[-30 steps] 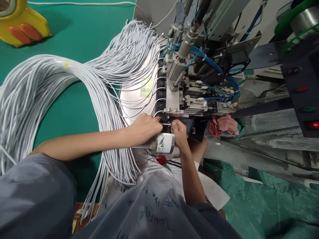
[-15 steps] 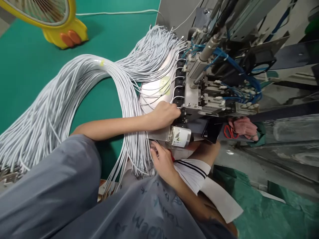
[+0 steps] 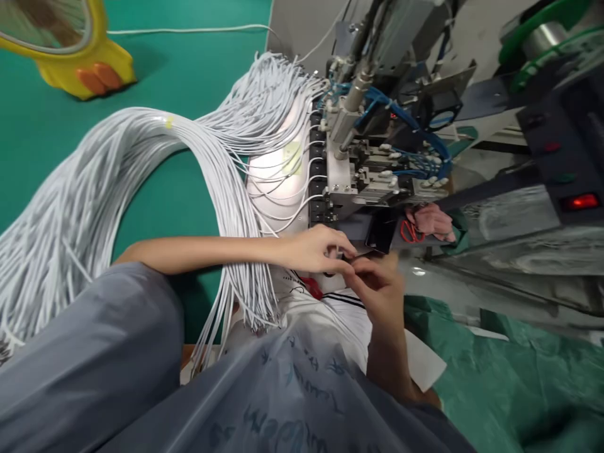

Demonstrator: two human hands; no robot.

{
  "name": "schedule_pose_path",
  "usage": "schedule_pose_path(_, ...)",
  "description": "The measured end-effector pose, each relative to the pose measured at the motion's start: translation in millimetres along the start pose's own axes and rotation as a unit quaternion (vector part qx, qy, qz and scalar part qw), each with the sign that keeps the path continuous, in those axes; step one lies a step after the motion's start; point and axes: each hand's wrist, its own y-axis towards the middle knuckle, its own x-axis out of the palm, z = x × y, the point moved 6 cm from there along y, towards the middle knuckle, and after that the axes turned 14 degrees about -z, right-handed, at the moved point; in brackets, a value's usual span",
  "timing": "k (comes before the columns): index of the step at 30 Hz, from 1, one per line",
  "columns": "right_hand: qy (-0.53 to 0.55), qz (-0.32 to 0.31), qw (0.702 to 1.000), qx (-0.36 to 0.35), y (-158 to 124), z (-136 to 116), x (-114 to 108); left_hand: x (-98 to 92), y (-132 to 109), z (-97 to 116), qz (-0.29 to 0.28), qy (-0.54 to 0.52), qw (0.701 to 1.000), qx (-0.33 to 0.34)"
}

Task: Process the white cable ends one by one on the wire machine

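Note:
My left hand (image 3: 321, 248) reaches across the bundle of white cables (image 3: 229, 195), just below the machine's row of black clamps (image 3: 318, 170). Its thumb and fingers are bent together at the tips, meeting the fingertips of my right hand (image 3: 381, 286), which is also pinched closed. Whatever lies between the fingertips is small and mostly hidden. Several single white cables run from the pile into the black clamps. A small pale shape behind my left fingers is largely covered and cannot be made out.
The machine's pneumatic cylinders (image 3: 346, 123) and blue hoses rise at the right. Near my right hand are a black phone (image 3: 381, 231), red-handled scissors (image 3: 411, 231) and a pink cloth (image 3: 431, 221). A yellow fan (image 3: 89, 72) stands on the green table (image 3: 155, 207).
My left hand has come away from the lowest clamp, toward me. My right hand has risen from my lap to meet it. The labelled jar is no longer plainly visible. The view has shifted right.

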Motion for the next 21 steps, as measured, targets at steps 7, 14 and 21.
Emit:
schedule_pose_path(7, 0.156, 0.043, 0.986, -0.043, 14.9, 1.9, 2.4, -14.6, -3.0, 0.8, 0.116, -0.036, 0.991, 0.062)
schedule_pose_path(14, 0.073, 0.112, 0.989, -0.067, 22.0, -5.6, -5.9, -11.8, -2.0, 9.1, 0.068, 0.011, 0.994, 0.089)
schedule_pose_path(21, 0.027, 0.047, 0.997, -0.056, 28.4, -18.2, -12.9, -11.5, 0.5, 1.2, 0.040, -0.050, 0.997, 0.052)
